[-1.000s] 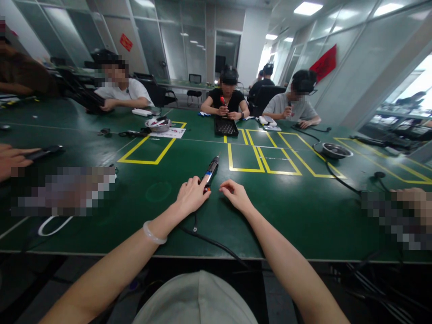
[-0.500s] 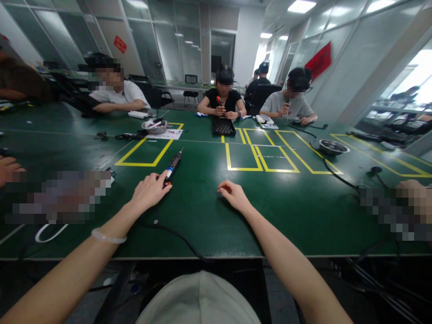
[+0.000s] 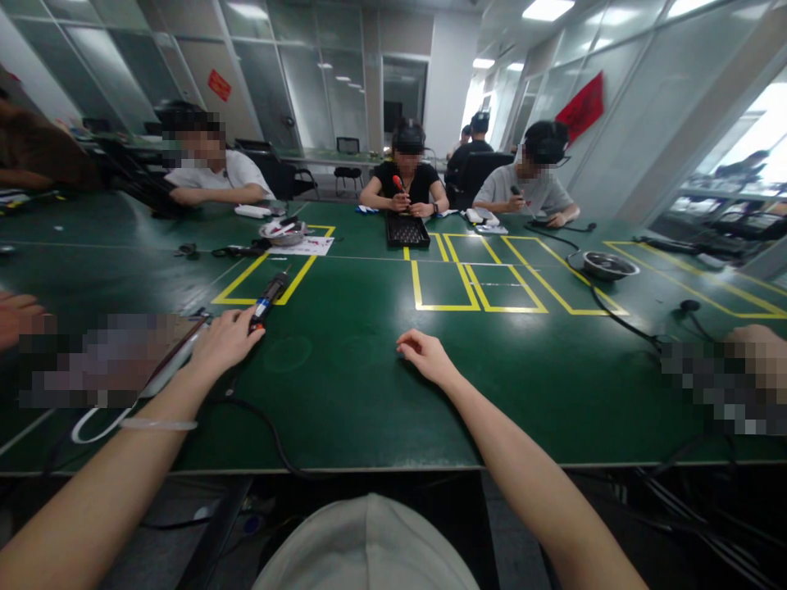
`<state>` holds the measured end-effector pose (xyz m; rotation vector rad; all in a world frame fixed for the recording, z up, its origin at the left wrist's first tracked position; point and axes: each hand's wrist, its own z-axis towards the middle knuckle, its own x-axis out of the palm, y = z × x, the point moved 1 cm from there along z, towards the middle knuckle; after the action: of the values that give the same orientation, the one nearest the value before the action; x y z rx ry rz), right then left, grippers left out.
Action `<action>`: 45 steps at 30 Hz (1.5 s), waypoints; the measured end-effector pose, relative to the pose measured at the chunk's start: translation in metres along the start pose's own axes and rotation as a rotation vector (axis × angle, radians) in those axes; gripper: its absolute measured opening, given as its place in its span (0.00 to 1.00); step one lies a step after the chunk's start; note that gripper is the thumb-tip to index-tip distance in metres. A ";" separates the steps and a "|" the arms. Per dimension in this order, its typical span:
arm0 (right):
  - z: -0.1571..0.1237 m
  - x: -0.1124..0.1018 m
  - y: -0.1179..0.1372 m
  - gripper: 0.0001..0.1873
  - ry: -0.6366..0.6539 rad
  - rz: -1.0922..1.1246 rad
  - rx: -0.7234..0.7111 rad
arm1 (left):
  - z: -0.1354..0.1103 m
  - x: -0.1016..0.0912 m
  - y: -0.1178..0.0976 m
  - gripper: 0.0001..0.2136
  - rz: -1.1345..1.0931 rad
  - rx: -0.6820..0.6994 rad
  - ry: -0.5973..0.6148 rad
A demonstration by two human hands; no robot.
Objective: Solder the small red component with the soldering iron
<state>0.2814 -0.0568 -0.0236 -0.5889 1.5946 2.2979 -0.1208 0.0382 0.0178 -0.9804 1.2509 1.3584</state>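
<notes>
My left hand (image 3: 222, 341) is at the left on the green table (image 3: 344, 385), its fingers closed round the rear end of a black electric screwdriver (image 3: 269, 296) with a blue band. The tool points away from me, and its tip lies at the corner of a yellow taped rectangle (image 3: 246, 288). The tool's black cable (image 3: 270, 434) trails back over the table's near edge. My right hand (image 3: 424, 355) rests on the table near the middle, fingers loosely curled under, holding nothing. A pale bangle (image 3: 156, 424) is on my left wrist.
Further off lie a black tray (image 3: 409, 233), a metal bowl (image 3: 608, 264) with a black cable (image 3: 615, 319), and another bowl (image 3: 284, 229) beside a paper sheet (image 3: 306, 244). Other people sit along the far side. Co-workers' hands lie at the left (image 3: 18, 315) and right (image 3: 753, 340) edges.
My left hand has carried the screwdriver leftward across the table, from the middle to the left yellow rectangle. My right hand has stayed almost still.
</notes>
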 end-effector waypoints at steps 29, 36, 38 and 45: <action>0.001 0.001 0.000 0.08 0.019 -0.032 -0.006 | -0.014 -0.011 -0.024 0.17 -0.395 -0.091 -0.232; 0.002 0.002 -0.002 0.08 0.021 -0.013 -0.005 | -0.027 -0.033 -0.108 0.21 -1.339 0.138 0.192; 0.002 0.002 -0.003 0.08 0.025 0.029 0.007 | -0.035 -0.041 -0.138 0.24 -1.411 0.199 0.315; 0.006 0.005 -0.006 0.13 0.073 0.245 0.080 | -0.048 -0.042 -0.203 0.21 -1.133 0.596 0.214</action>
<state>0.2790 -0.0488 -0.0294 -0.4868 1.8771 2.3935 0.0828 -0.0236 0.0166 -1.1186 0.8810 -0.0024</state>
